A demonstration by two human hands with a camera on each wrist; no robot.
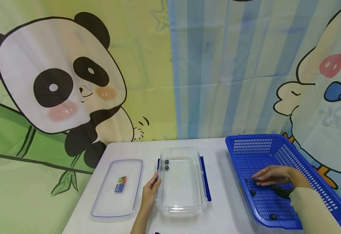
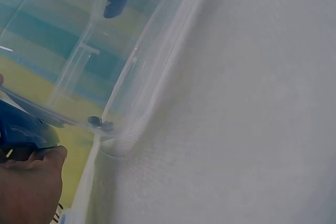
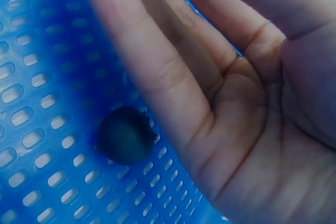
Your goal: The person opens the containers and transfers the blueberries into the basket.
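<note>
My left hand (image 1: 150,191) grips the left side of a clear plastic container (image 1: 182,208), close to its blue side latch (image 2: 23,127). Two blueberries (image 1: 166,164) lie inside, toward the far left corner. Over in the blue basket (image 1: 271,224), my right hand (image 1: 273,175) pinches a blueberry (image 1: 255,179) between thumb and fingertips. More blueberries (image 1: 252,192) lie on the basket floor, one by its near edge. Seen from the right wrist, a dark blueberry (image 3: 126,136) rests on the perforated basket floor beside my fingers. A dark patch shows beneath my right wrist.
To the left of the container lies its clear lid (image 1: 103,198), which bears a small colorful label (image 1: 120,184). Another blue latch (image 1: 205,178) stands out along the container's right side. A white cloth covers the table (image 1: 220,208), and printed curtains (image 1: 199,65) hang behind it.
</note>
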